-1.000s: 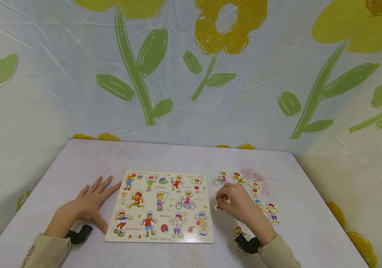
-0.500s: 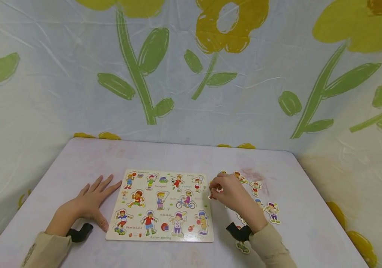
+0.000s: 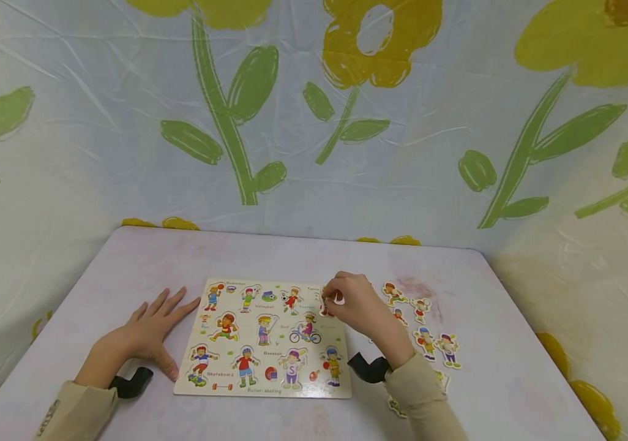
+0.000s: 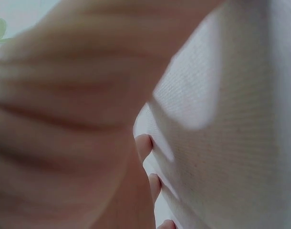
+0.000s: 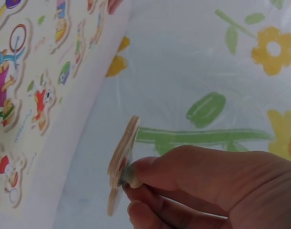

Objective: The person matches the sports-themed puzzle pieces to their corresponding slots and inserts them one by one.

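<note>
My right hand (image 3: 358, 303) pinches a wooden puzzle piece (image 5: 121, 162) by its small knob. In the right wrist view the piece stands nearly edge-on, so its picture is mostly hidden. The head view has it over the upper right corner of the puzzle board (image 3: 341, 392), overlapping the tennis figure. Printed sports figures and words cover the board. Spread flat on the table (image 3: 154, 257), my left hand (image 3: 143, 337) lies along the board's left edge, with thumb and index fingertips close to it. The left wrist view mostly shows that hand close up.
Several loose puzzle pieces lie right of the board, among them a baseball figure (image 3: 448, 350), a tennis figure (image 3: 420, 309) and a runner (image 3: 395, 294). My right forearm covers some of them. A flower-printed cloth (image 3: 402, 165) hangs behind the table.
My right hand has moved left from the loose pieces to above the board's upper right corner, carrying the puzzle piece. The left hand has stayed in place.
</note>
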Demonstrator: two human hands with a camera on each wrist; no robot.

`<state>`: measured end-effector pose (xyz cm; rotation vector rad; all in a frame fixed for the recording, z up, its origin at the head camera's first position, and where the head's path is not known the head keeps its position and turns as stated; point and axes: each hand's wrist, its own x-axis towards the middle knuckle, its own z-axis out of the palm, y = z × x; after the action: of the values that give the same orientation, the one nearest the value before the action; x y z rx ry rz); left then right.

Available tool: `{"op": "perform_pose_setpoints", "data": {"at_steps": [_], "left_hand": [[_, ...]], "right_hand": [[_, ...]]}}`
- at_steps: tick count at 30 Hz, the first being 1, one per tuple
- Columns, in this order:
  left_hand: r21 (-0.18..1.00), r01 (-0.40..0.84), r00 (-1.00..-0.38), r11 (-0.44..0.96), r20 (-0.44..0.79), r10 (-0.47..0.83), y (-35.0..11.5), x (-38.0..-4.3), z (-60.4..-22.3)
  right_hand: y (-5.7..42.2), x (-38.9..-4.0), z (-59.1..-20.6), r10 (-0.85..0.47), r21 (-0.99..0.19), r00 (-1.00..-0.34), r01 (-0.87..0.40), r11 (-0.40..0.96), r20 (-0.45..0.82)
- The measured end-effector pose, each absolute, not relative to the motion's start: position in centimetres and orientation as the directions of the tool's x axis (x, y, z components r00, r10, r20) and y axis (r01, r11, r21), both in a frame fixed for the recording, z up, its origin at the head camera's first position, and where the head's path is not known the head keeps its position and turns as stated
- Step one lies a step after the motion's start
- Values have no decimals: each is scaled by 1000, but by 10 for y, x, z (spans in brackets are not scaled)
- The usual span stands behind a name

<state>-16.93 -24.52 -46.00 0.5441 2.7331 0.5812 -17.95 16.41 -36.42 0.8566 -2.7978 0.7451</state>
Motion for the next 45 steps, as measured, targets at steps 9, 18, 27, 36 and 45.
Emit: {"op": "perform_pose_setpoints", "data": {"at_steps": [9,18,27,36,45], "left_hand": [[458,291,-885,840,-203,418,-245,-169,-458],[461,310,-888,831,-172,426,-248,-169,-461],[446,313,-895,838,-158,418,-253,-174,-474],[424,303,-899,853,-170,404,-253,-175,-475],[420,296,-898,858,-182,400,-249,-172,-468]], "right_hand": [[140,-187,-357,-509,-435,-815,-579,689,279],[116,-203,-349,-542,-450,-795,-603,659,272],[92,-220,-341,-549,-464,-798,-595,656,248],[58,-234,-334,-602,-488,-766,-624,610,228],[28,-236,-329,-614,-482,-761,-627,612,211]]}}
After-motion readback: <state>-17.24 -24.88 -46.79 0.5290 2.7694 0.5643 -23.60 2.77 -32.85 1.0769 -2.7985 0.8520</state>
